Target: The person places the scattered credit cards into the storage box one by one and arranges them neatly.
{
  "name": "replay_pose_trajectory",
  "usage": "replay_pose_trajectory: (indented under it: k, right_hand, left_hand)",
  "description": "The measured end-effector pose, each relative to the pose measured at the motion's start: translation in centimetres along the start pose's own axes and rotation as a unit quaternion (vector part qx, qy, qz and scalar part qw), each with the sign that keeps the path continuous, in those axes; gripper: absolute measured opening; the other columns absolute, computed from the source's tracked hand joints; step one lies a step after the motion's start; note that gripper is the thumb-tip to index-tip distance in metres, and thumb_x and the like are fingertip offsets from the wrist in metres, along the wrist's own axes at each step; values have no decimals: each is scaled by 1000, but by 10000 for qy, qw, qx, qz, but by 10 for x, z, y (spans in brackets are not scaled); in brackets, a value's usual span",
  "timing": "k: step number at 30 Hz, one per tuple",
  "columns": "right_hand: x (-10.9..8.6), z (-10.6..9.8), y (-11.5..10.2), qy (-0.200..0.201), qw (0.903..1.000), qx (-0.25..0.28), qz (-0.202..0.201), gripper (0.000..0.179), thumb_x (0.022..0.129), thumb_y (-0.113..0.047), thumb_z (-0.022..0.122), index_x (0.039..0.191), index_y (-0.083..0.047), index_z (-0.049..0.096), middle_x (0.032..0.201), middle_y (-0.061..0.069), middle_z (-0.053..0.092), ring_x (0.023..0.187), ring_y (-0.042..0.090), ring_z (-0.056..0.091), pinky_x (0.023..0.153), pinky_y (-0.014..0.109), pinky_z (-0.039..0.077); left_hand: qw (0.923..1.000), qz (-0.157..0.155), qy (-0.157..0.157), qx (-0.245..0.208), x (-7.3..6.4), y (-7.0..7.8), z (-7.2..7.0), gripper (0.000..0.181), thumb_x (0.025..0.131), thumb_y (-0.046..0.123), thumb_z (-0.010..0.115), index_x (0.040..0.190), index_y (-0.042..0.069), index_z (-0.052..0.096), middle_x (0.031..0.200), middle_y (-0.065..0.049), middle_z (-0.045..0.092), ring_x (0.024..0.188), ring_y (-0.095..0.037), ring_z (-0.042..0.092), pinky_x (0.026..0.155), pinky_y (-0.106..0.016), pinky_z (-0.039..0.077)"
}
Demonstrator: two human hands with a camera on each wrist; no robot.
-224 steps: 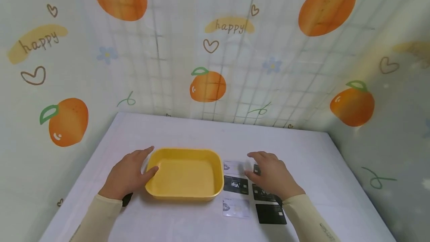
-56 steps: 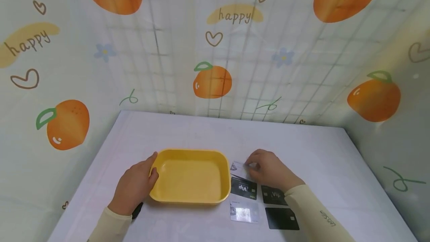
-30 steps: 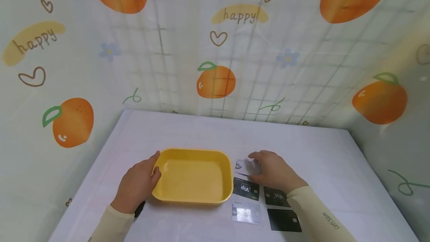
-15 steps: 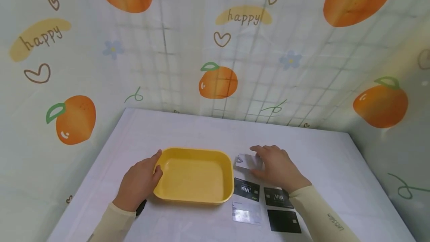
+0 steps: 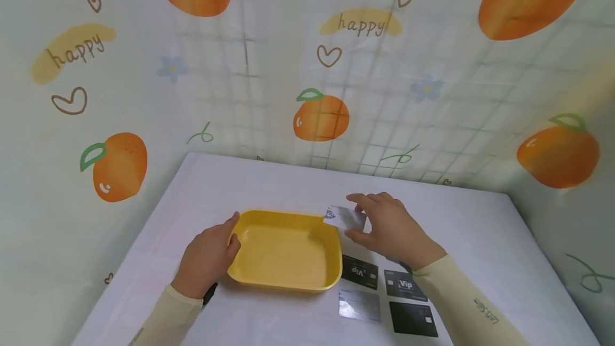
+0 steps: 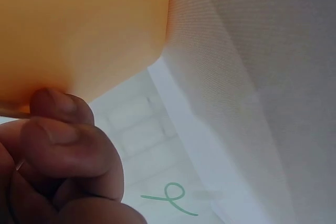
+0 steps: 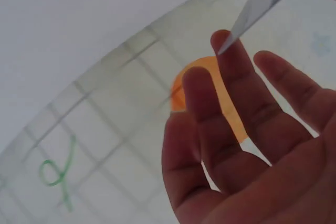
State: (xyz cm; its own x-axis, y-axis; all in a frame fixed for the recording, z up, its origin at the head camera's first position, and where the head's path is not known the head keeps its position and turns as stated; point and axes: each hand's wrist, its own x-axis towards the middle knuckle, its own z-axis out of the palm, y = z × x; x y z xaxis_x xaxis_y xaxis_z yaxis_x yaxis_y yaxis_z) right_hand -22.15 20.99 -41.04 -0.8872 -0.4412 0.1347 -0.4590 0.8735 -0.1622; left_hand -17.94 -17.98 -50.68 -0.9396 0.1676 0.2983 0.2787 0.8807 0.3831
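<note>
A yellow plastic tray (image 5: pixel 283 255) stands on the white table. My left hand (image 5: pixel 206 255) grips its left rim, thumb over the edge; in the left wrist view curled fingers (image 6: pixel 68 150) show against the tray's outer wall. My right hand (image 5: pixel 399 231) pinches a white card (image 5: pixel 343 218) between thumb and fingers, above the tray's far right corner. In the right wrist view, the card (image 7: pixel 257 11) appears nearly edge-on, several other fingers spread apart. Below that hand lie a black Vip card (image 5: pixel 360 271), another Vip card (image 5: pixel 405 284), a plain black card (image 5: pixel 413 318) and a shiny silvery card (image 5: pixel 359 305).
A pale curtain (image 5: pixel 269 68) printed with oranges and hearts surrounds the table's back and sides. White tabletop (image 5: pixel 269 178) stretches behind the tray. A dark edge under my right wrist is mostly hidden.
My right hand has picked the white card up from the far end of the card rows and moved it left to the tray's corner. The left hand has come to grip the tray.
</note>
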Motion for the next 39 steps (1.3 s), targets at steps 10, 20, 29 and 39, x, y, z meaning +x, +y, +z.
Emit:
replay_pose_trajectory:
  k: [10,20,29,39]
  right_hand:
    - [32,-3,-42,-145,9968,-197,-758,71,81,-44,90,142,-18,65,116,-2,72,111,24,60,99,53,49]
    - [72,11,-81,-499,9849,-553,-1564,63,82,-44,89,136,-18,70,116,-3,72,104,20,57,91,44,50]
    - [95,29,-125,-782,9722,-819,-2048,56,83,-40,88,131,-17,71,102,-4,67,84,15,58,76,35,53]
    - [106,52,-145,-1091,9663,-1166,-2019,51,83,-42,88,126,-20,71,91,-6,62,62,12,53,56,32,49]
  left_hand:
    - [10000,-48,59,-5,2,-3,3,51,99,15,64,150,11,61,61,9,41,49,-10,34,44,-26,31]
    - [9996,43,270,-17,4,-5,8,49,97,14,67,146,8,64,59,8,39,48,-9,29,43,-24,29]
    - [10000,-65,53,-15,7,-8,1,50,99,15,63,149,10,63,60,9,40,48,-8,28,44,-24,28]
    - [9999,-77,-82,-10,7,-10,0,51,101,17,63,151,11,60,62,8,43,48,-8,32,45,-23,31]
